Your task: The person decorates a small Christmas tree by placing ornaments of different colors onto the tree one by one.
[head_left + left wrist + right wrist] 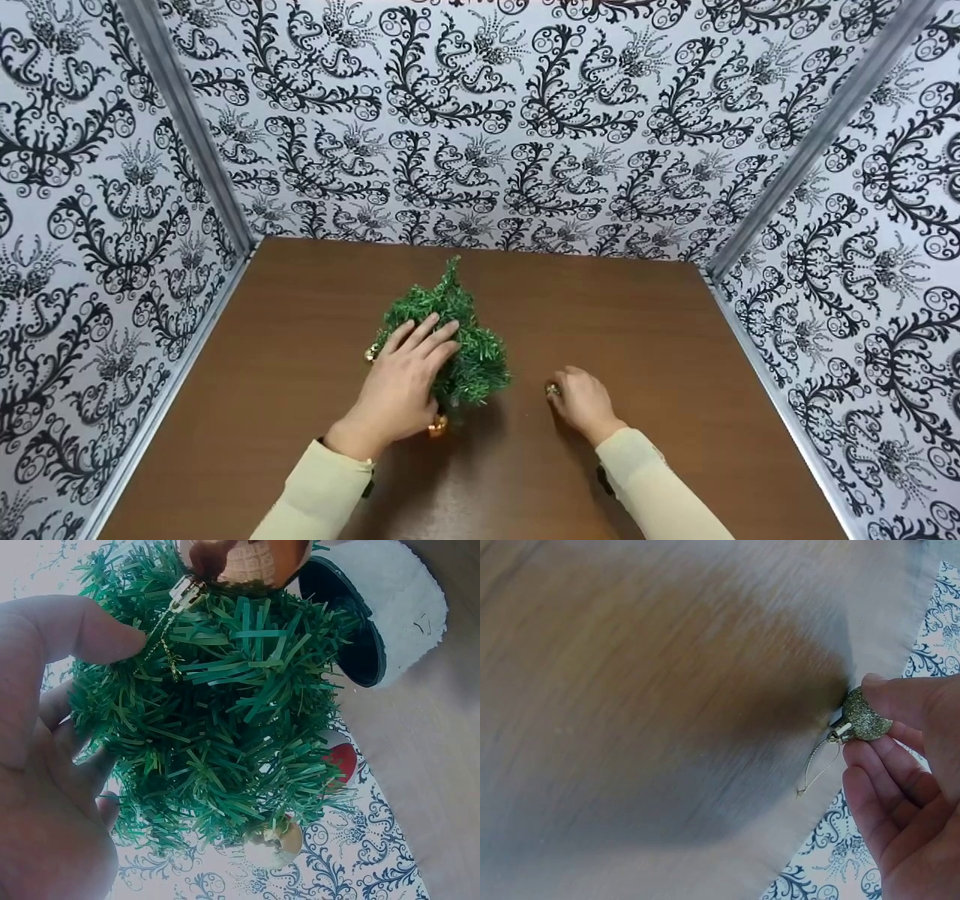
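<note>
A small artificial Christmas tree [480,360] with green tinsel branches stands near the middle of the table. My left hand [405,379] grips its branches from the left, thumb [97,637] on the near side and fingers beyond. A shiny copper bauble [437,426] hangs low by the thumb, and a gold bauble [277,844] hangs on another side. The left wrist view also shows a red and white ornament [343,763], partly hidden by branches, and the tree's white base [416,607]. To the tree's right, my right hand [585,401] pinches a glittery gold bauble [866,716] with a dangling string loop [806,772].
The brown wooden table [637,315] is bounded by walls [480,135] in black-and-white scroll pattern at the back and both sides. Grey metal posts [191,120] mark the back corners.
</note>
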Motion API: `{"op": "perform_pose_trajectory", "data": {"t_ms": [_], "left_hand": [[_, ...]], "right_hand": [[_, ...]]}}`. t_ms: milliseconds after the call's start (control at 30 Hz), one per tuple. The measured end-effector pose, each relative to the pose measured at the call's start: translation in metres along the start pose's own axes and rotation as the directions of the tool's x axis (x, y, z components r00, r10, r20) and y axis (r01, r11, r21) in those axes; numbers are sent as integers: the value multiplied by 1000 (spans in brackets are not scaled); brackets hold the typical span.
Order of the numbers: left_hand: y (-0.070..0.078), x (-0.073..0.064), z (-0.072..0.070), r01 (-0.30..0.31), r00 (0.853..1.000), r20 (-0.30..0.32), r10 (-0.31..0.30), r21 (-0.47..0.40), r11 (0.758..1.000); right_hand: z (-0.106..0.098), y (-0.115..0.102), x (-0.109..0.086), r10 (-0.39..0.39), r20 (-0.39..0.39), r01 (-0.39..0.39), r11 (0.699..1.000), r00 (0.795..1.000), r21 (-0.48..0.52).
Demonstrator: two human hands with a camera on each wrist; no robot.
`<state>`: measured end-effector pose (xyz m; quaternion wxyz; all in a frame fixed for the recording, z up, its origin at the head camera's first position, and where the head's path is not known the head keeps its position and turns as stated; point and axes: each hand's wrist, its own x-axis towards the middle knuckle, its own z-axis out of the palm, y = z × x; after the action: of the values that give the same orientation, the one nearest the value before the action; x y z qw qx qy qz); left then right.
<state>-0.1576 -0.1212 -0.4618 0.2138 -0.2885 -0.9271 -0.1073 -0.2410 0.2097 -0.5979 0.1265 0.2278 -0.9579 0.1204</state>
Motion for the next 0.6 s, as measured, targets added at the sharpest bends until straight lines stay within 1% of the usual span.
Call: {"op": "perform_pose_trajectory", "data": {"t_ms": [167, 400, 600], "left_hand": [[-1, 0, 0, -7, 1000, 0, 7, -5, 1000], [-3, 1, -2, -22, 1000, -9, 22, -2, 1000], [-3, 1, -3, -21, 1000, -10, 21, -1, 1000]], "right_hand": [[-1, 0, 0, 10, 12, -10, 1000, 1000, 4], [-1, 0, 0, -8, 0, 8, 1000, 1000, -8], [-1, 0, 1, 1, 13, -2, 1000, 1000, 8]]}}
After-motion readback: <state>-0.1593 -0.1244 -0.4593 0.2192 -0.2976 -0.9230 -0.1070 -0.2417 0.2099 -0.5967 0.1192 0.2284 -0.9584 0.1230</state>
